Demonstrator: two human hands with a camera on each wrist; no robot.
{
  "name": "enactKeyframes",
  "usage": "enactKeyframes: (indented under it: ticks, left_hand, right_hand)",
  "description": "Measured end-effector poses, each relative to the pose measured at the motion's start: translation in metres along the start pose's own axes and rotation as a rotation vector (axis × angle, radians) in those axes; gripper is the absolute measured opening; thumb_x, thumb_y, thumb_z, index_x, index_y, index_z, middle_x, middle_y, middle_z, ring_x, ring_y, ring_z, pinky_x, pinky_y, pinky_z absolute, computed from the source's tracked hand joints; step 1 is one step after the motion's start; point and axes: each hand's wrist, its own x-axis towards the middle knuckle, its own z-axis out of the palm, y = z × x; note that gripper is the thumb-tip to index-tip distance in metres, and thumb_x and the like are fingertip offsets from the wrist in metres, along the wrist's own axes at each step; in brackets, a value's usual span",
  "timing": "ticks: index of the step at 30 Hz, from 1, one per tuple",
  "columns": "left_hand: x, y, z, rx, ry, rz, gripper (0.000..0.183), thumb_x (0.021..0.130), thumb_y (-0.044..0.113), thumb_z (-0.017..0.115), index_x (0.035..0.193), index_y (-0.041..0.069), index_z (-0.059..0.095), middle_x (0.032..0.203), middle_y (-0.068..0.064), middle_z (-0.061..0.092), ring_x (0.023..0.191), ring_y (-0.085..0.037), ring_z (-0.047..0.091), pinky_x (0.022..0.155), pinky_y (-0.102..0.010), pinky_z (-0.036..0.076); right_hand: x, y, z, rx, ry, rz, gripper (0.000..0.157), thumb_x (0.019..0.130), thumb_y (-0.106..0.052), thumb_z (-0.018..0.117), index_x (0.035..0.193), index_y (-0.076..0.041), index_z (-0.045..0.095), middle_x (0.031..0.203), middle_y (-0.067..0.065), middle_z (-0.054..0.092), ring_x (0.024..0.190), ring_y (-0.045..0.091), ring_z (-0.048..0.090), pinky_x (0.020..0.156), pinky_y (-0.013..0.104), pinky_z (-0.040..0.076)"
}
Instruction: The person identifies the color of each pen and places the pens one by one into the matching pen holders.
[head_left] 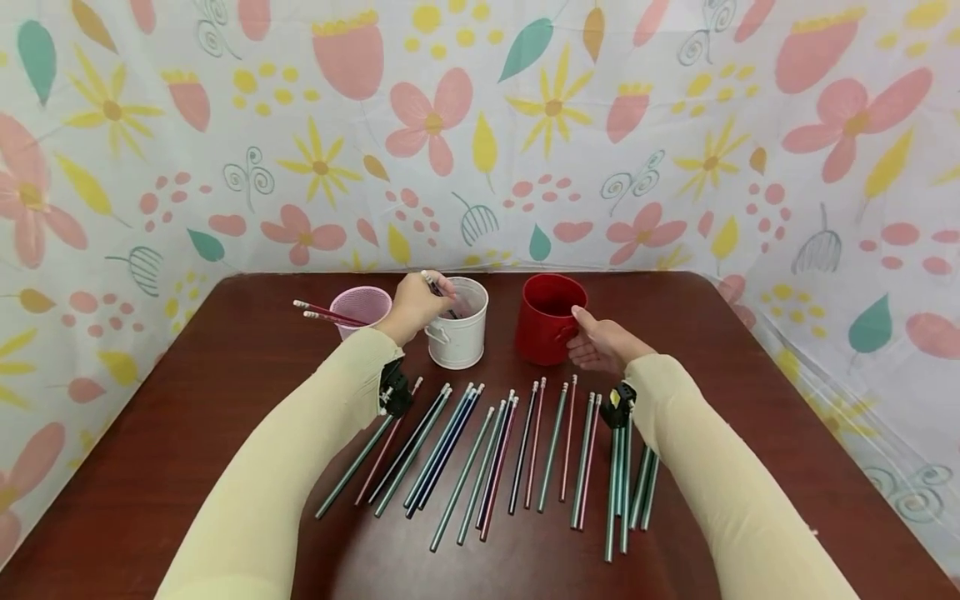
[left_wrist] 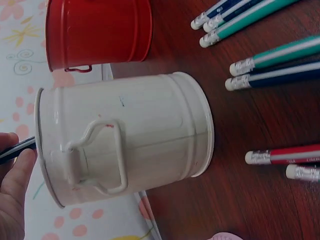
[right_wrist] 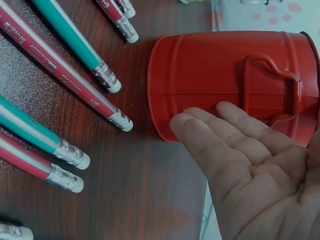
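Near worktop's (head_left: 645, 300) far edge: left grip (head_left: 418, 303) pinches pencil (left_wrist: 25, 145) at white bucket (head_left: 456, 343); right grip (head_left: 606, 340) relaxed by red bucket (head_left: 542, 335). Pencil likely light, stiff; hold near eraser (head_left: 425, 274).

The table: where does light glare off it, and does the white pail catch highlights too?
Head view: a soft, pale glare on the table near the bottom edge, below the pencils; left wrist view: no broad glare on the wood, just small highlights on the white pail; right wrist view: a grainy grey sheen between pencils at the left.
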Motion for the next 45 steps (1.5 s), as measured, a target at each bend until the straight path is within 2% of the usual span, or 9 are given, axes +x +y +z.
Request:
enactKeyframes:
  ticks: [7, 14, 18, 25, 30, 34, 38, 42, 45]
  left_hand:
    - [-0.008, -0.01, 0.004, 0.034, -0.031, 0.008, 0.007, 0.077, -0.002, 0.071, 0.079, 0.003, 0.066, 0.076, -0.005, 0.068, 0.07, -0.012, 0.057, 0.064, -0.02, 0.045]
    - [-0.009, -0.007, 0.0, 0.055, -0.044, 0.043, 0.007, 0.077, -0.001, 0.07, 0.08, 0.003, 0.066, 0.078, -0.007, 0.068, 0.074, -0.015, 0.059, 0.067, -0.021, 0.045]
    - [-0.008, -0.006, -0.007, 0.057, -0.075, 0.047, 0.011, 0.077, -0.001, 0.071, 0.087, 0.0, 0.068, 0.084, -0.009, 0.068, 0.077, -0.017, 0.058, 0.067, -0.022, 0.045]
    - [-0.01, -0.01, -0.025, 0.128, -0.086, 0.048, 0.018, 0.079, 0.005, 0.071, 0.096, 0.0, 0.07, 0.095, -0.012, 0.069, 0.081, -0.019, 0.059, 0.068, -0.024, 0.045]
    - [-0.014, -0.017, -0.031, 0.024, -0.098, 0.007, 0.025, 0.078, 0.0, 0.067, 0.102, -0.007, 0.067, 0.093, -0.016, 0.07, 0.072, -0.01, 0.059, 0.068, -0.02, 0.05]
    - [-0.018, -0.024, -0.034, -0.062, -0.165, -0.073, 0.028, 0.082, -0.002, 0.066, 0.107, -0.013, 0.063, 0.093, -0.02, 0.07, 0.063, -0.006, 0.061, 0.066, -0.022, 0.055]
    - [-0.024, -0.034, -0.036, 0.054, -0.27, -0.132, 0.028, 0.084, 0.004, 0.068, 0.106, -0.013, 0.065, 0.084, -0.018, 0.07, 0.056, -0.006, 0.061, 0.061, -0.023, 0.055]
    - [-0.034, -0.045, -0.038, 0.382, -0.413, -0.122, 0.015, 0.08, 0.008, 0.069, 0.084, -0.006, 0.07, 0.068, -0.01, 0.068, 0.048, -0.006, 0.059, 0.051, -0.02, 0.052]
    - [-0.04, -0.054, -0.038, 0.528, -0.505, -0.181, 0.013, 0.077, 0.007, 0.07, 0.072, -0.003, 0.065, 0.061, -0.008, 0.065, 0.044, -0.01, 0.057, 0.046, -0.021, 0.05]
  right_hand:
    - [0.0, 0.009, 0.006, 0.026, 0.022, 0.019, 0.081, 0.101, -0.054, 0.024, 0.127, 0.02, 0.043, 0.13, 0.035, 0.048, 0.113, 0.04, 0.054, 0.095, 0.038, 0.047]
    - [0.0, 0.007, 0.005, 0.016, 0.043, 0.016, 0.081, 0.1, -0.056, 0.025, 0.124, 0.019, 0.045, 0.129, 0.033, 0.05, 0.104, 0.033, 0.059, 0.091, 0.035, 0.049]
    - [0.001, 0.005, 0.004, 0.019, 0.035, 0.015, 0.079, 0.1, -0.055, 0.025, 0.124, 0.018, 0.046, 0.126, 0.032, 0.052, 0.102, 0.031, 0.059, 0.091, 0.035, 0.049]
    - [0.003, 0.002, 0.005, 0.037, 0.016, 0.005, 0.079, 0.1, -0.054, 0.025, 0.126, 0.019, 0.043, 0.127, 0.031, 0.051, 0.104, 0.031, 0.059, 0.092, 0.035, 0.049]
    - [0.003, 0.001, 0.004, 0.039, 0.021, 0.007, 0.08, 0.1, -0.055, 0.025, 0.125, 0.019, 0.044, 0.127, 0.032, 0.051, 0.103, 0.031, 0.059, 0.092, 0.036, 0.048]
    - [0.003, 0.001, 0.002, 0.034, 0.026, 0.007, 0.081, 0.099, -0.056, 0.024, 0.125, 0.019, 0.044, 0.126, 0.032, 0.052, 0.099, 0.028, 0.06, 0.089, 0.034, 0.05]
    - [0.003, 0.002, 0.0, 0.04, 0.023, 0.01, 0.082, 0.099, -0.056, 0.025, 0.126, 0.019, 0.043, 0.128, 0.033, 0.05, 0.098, 0.027, 0.061, 0.088, 0.033, 0.05]
    - [0.005, 0.003, 0.0, 0.052, 0.016, 0.009, 0.082, 0.099, -0.056, 0.026, 0.127, 0.019, 0.043, 0.128, 0.032, 0.051, 0.099, 0.027, 0.061, 0.086, 0.032, 0.051]
    - [0.006, 0.004, 0.0, 0.066, 0.02, 0.018, 0.082, 0.099, -0.057, 0.026, 0.127, 0.019, 0.042, 0.128, 0.031, 0.051, 0.101, 0.029, 0.06, 0.085, 0.031, 0.051]
